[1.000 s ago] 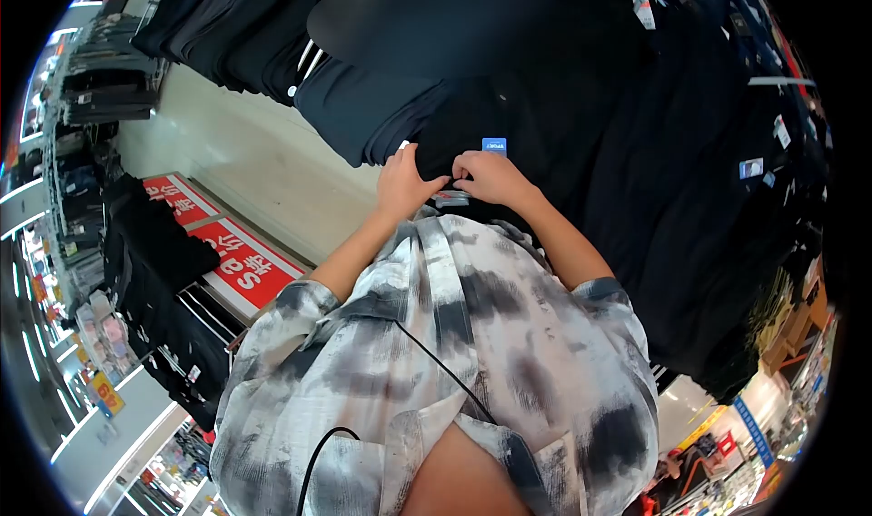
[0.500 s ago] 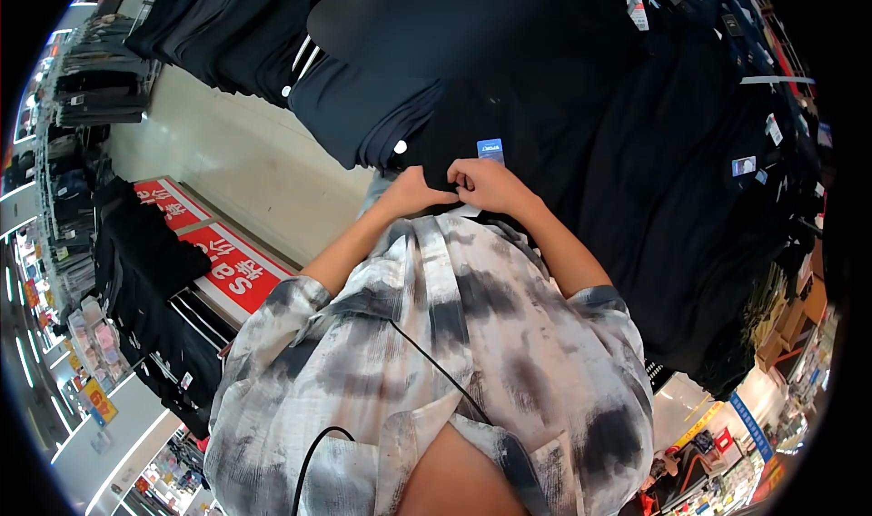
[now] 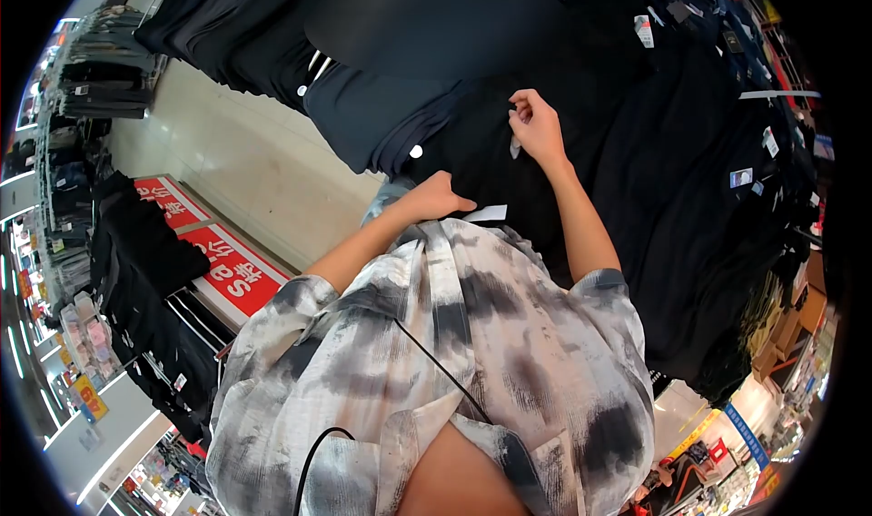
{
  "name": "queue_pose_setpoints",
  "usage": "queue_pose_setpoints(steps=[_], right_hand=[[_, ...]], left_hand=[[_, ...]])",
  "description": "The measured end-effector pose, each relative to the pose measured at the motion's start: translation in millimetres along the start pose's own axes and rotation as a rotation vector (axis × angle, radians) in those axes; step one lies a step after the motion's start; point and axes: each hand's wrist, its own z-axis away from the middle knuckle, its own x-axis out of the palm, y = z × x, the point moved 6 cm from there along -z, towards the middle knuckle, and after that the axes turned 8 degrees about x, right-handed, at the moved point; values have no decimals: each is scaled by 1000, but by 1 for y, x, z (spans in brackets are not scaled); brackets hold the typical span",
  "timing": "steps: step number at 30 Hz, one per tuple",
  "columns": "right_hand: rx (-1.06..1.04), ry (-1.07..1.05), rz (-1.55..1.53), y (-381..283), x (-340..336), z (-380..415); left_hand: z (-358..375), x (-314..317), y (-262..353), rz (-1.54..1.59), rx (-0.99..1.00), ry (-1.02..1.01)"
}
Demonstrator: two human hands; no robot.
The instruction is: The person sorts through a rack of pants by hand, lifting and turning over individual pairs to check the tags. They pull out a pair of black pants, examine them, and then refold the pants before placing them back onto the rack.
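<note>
Head view shows the person facing a rack of dark garments in a clothing shop. Right hand (image 3: 538, 127) is raised onto a black garment (image 3: 472, 148) hanging on the rack, thumb and fingertips pinched together on a small fold of its fabric near the upper part. Left hand (image 3: 434, 198) sits lower, near the waist, fingers curled on the garment's lower edge beside a white tag (image 3: 486, 213). Judged from this, handling of the garment is under way: it hangs in place among the others, not lifted off. A red sale sign (image 3: 218, 257) lies on the floor to the left.
</note>
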Motion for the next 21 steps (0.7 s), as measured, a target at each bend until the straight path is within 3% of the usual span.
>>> queue_pose_setpoints(steps=[3,5,7,9,12,16,19,21], right_hand=[[-25,-21,121,-1,5,1],[-317,66,243,-44,4,19],[-456,-83,164,-71,7,46],[-558,-409,161,-76,15,65],[-452,-646,308,-67,15,82],[-233,-726,635,-38,8,92],[49,-673,1012,-24,7,87],[122,-580,925,-10,15,76]], left_hand=[[-1,-4,4,37,14,-16],[8,-11,16,56,-21,3],[-5,1,-10,188,72,19],[2,1,-1,368,143,27],[6,-1,-4,407,45,12],[6,0,-2,460,-10,51],[-1,2,20,400,199,40],[-2,8,40,192,315,30]])
